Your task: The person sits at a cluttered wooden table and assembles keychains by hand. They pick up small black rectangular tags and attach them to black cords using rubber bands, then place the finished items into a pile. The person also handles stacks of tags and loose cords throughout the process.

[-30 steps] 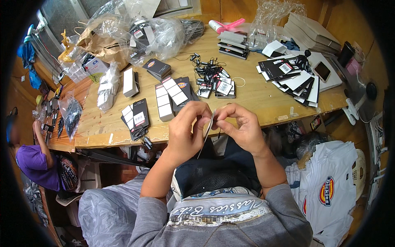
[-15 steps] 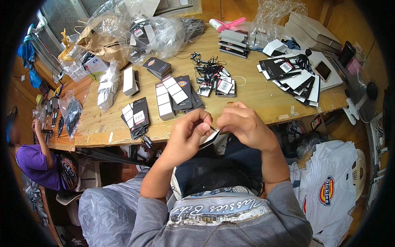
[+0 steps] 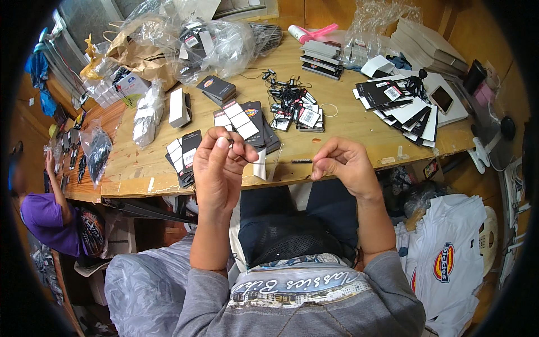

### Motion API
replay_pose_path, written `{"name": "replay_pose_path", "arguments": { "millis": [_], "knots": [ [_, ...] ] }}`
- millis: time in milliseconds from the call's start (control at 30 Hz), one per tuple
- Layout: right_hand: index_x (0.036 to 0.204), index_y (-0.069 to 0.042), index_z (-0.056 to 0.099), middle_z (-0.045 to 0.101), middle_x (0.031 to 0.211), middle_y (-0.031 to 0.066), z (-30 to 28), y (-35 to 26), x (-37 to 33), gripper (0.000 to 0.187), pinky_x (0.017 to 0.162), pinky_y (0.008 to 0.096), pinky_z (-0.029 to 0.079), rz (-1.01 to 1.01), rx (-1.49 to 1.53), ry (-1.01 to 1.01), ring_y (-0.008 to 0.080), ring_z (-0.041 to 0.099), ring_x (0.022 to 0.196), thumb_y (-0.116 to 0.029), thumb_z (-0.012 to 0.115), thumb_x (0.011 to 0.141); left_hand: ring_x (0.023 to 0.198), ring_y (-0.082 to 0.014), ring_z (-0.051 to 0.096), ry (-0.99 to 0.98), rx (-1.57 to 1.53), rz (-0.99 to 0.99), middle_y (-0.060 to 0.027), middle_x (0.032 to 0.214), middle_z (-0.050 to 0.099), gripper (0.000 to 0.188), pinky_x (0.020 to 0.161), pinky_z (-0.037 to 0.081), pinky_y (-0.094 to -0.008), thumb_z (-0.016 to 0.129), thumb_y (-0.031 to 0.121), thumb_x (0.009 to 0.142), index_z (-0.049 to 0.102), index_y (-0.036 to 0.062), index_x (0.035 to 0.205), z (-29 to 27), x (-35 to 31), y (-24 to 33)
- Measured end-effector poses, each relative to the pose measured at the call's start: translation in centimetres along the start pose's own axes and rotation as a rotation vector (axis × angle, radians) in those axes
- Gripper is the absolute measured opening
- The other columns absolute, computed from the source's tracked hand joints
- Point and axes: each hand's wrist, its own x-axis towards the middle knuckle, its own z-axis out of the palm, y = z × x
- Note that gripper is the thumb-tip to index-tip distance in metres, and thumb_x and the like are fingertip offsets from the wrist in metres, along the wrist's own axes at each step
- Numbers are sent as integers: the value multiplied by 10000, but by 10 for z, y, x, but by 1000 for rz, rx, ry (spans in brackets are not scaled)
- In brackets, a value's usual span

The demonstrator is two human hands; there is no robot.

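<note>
My left hand (image 3: 219, 165) is raised over the table's front edge, its fingers pinched around something dark and thin, probably a tag cord. Beside those fingers hangs a small hang tag (image 3: 259, 164), its white side showing. My right hand (image 3: 345, 165) is closed, thumb against forefinger, on a black tag string (image 3: 301, 161) that points toward the left hand. Whether the string joins the tag is too fine to see. Past my hands lie fanned black tags with white label strips (image 3: 242, 124) and a tangled pile of black tag strings (image 3: 286, 95).
On the wooden table (image 3: 348, 132), fanned tags (image 3: 401, 104) and a phone (image 3: 441, 98) lie at the right. Plastic bags (image 3: 219, 48) crowd the back left. White shirts (image 3: 449, 253) are piled at lower right. A person in a purple top (image 3: 50, 224) sits at the left.
My hands have moved apart from their joined position over my lap. The left went left and upward, the right slightly right. The tag now hangs beside the left fingers; the black string shows at the right.
</note>
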Motion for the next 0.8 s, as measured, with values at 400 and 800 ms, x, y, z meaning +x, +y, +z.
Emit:
{"name": "replay_pose_path", "arguments": {
  "millis": [400,800],
  "knots": [
    [702,-12,581,474,689,-13,29,1,2,75,481,172,315,-26,-335,-61,38,400,555,-61,630,673,488,-103,412,26,-22,58,-110,732,491,53,486,350,-196,453,72,805,438,38,842,21,-10,15],
    [853,36,546,548,776,38,23,-38,-11,119,580,177,424,-89,-152,76,74,518,649,-8,550,742,679,-137,565,-121,393,-74,-88,788,549,175,627,463,-213,533,-53,725,523,-58,899,24,-26,7]
  ]
}}
